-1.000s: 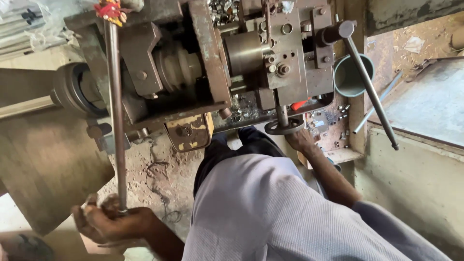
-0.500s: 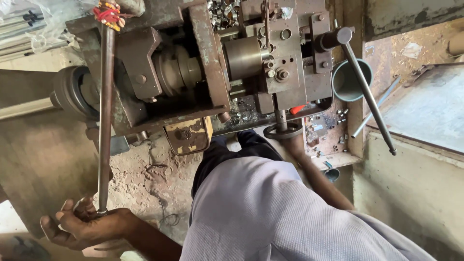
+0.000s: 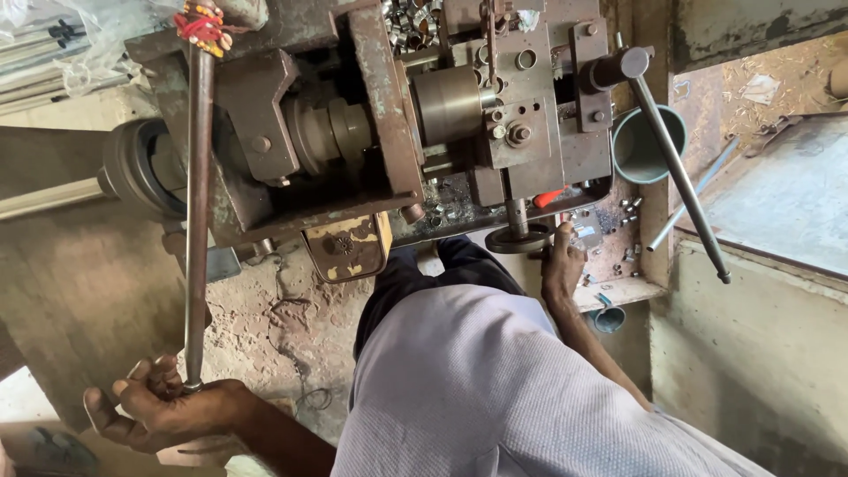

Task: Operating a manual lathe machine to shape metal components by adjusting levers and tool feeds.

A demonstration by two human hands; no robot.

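Observation:
A rusty brown lathe-like machine (image 3: pixel 371 132) fills the top of the head view. A long steel lever rod (image 3: pixel 196 221) with coloured threads tied at its top runs down its left side. My left hand (image 3: pixel 163 408) grips the rod's lower end at the bottom left. My right hand (image 3: pixel 561 265) rests on a small dark handwheel (image 3: pixel 517 238) under the machine's front. My light grey shirt (image 3: pixel 495 389) covers the lower middle.
A second long lever (image 3: pixel 676 163) slants down at the right past a grey-green cup (image 3: pixel 649 141). Small metal parts lie on a ledge (image 3: pixel 609 256) by my right hand. A dusty concrete floor (image 3: pixel 274 327) lies below; a grey sheet (image 3: pixel 786 194) sits at right.
My left hand has drawn the long rod's lower end leftward and down. My right hand stays at the handwheel. The view has shifted slightly.

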